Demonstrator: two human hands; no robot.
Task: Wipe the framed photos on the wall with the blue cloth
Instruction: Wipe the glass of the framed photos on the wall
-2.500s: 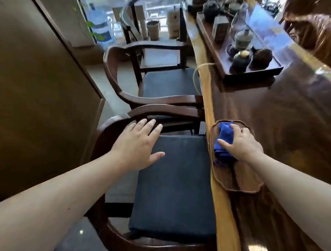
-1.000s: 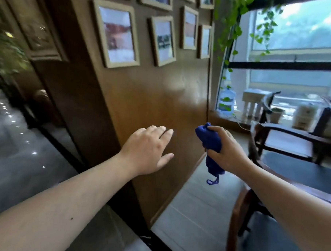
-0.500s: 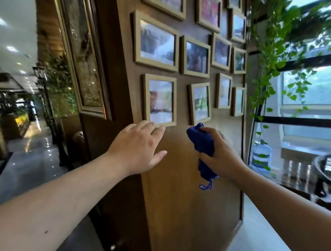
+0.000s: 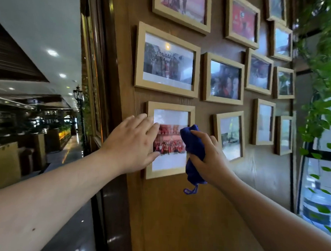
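Note:
Several framed photos in light wood frames hang on a brown wooden wall (image 4: 176, 211). The lowest left framed photo (image 4: 171, 114) shows a red group picture. My left hand (image 4: 131, 143) lies flat with fingers spread over that frame's left edge and glass. My right hand (image 4: 208, 159) is shut on the bunched blue cloth (image 4: 194, 145), which is held against the frame's right edge; a small loop hangs below it. Part of the frame is hidden by both hands.
More frames sit above (image 4: 167, 61) and to the right (image 4: 228, 135). Green trailing vines (image 4: 322, 75) hang by a window at the far right. A dark hall with ceiling lights opens at the left, beyond the wall's edge.
I took the blue cloth from the tray on the table and turned to the wall. Both hands have moved up and closer, now reaching the lowest left frame.

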